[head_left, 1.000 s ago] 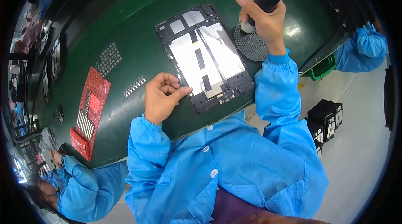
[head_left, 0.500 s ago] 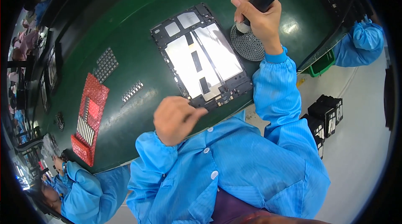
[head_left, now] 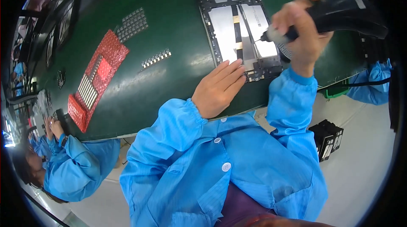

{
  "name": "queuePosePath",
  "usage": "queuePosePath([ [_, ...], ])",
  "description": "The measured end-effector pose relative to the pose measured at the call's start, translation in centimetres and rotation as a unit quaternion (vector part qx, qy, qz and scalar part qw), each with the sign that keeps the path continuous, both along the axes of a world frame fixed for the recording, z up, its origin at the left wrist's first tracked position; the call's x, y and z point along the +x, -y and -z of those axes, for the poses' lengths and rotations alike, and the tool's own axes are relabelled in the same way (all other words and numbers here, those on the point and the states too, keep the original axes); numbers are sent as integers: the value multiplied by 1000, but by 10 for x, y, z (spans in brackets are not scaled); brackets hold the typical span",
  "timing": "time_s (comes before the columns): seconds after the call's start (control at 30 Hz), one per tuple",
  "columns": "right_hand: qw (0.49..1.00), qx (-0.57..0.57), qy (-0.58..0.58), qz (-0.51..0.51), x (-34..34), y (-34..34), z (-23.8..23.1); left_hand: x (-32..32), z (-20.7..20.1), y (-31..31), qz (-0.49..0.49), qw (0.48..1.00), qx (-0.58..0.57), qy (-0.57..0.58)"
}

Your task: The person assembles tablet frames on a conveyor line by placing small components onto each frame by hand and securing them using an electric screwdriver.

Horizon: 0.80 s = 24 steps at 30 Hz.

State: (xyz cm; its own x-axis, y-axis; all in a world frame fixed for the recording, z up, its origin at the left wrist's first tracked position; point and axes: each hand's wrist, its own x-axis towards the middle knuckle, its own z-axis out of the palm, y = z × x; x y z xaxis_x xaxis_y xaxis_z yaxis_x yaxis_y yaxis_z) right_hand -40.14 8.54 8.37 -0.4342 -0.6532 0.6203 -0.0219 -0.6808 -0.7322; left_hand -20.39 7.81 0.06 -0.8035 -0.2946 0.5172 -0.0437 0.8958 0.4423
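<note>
An opened tablet (head_left: 222, 27) lies on the green bench, its black frame around two silver battery panels and dark ribbon strips. My left hand (head_left: 218, 90) rests flat on its lower left corner, fingers stretched out. In my right hand (head_left: 302, 30) is a black electric screwdriver (head_left: 349, 17), held tilted, with its thin bit pointing left over the lower right part of the tablet. Whether the bit touches anything I cannot tell. Half hidden behind my right wrist is a round grey perforated screw tray (head_left: 285, 52).
To the left lie a strip of small parts (head_left: 156, 59), a grid of small parts (head_left: 132, 24) and red bubble wrap (head_left: 111, 51) with metal strips on it. A co-worker's blue sleeve (head_left: 80, 167) is at lower left. Black stacked units (head_left: 327, 139) stand on the floor at right.
My left hand has opened out and come down onto the tablet. The screwdriver has swung from above the screw tray to over the tablet. The whole view has shifted.
</note>
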Motion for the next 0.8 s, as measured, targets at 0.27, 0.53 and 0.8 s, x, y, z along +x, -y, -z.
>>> queuePosePath([
  [0.27,985,65,-127,-94,54,34,15,1,-1,1,-10,1000,-9,-17],
  [0.53,989,95,-55,-94,64,36,19,2,-3,1,-12,1000,2,-25],
  [0.8,982,105,-122,-102,62,38,21,1,-2,2,-17,999,1,-32],
])
